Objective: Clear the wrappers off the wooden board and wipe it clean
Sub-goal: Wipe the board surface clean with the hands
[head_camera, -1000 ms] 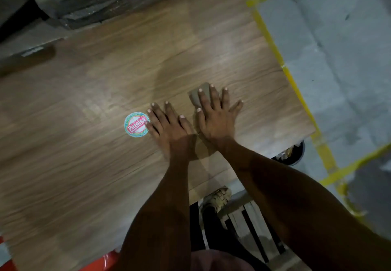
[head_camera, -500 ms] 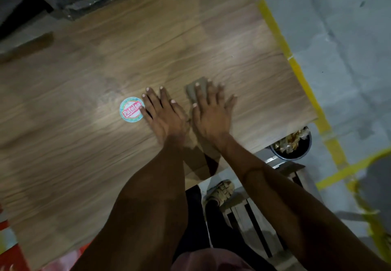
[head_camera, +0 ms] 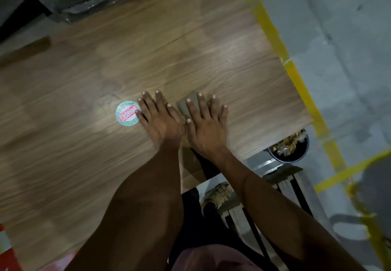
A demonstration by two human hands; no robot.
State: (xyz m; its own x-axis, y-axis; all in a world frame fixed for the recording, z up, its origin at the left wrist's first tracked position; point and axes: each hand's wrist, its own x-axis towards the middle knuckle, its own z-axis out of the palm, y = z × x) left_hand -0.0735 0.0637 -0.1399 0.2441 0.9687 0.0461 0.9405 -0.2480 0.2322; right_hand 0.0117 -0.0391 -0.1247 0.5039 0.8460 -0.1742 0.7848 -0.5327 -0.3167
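- With no wrappers seen on the wooden board, wiping is judged underway.
- A cloth is pressed flat mid-board under the right hand, fingers straight.
- The left hand lies flat beside it, grasping nothing.
- A round sticker remains, touching left fingertips.
- Wrappers fill a bin off the board's near right corner.

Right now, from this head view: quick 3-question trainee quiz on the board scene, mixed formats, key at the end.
1. True or false: the right hand lies flat with straight fingers on a grey-brown cloth on the wooden board.
2. Multiple choice: the left hand has fingertips at the edge of which thing? A) a round "Patelsa" sticker B) a spray bottle C) a knife
3. Fill in: the wrappers lie in a dark round ___ on the floor past the board's right near corner.

Key: 1 true; 2 A; 3 bin.
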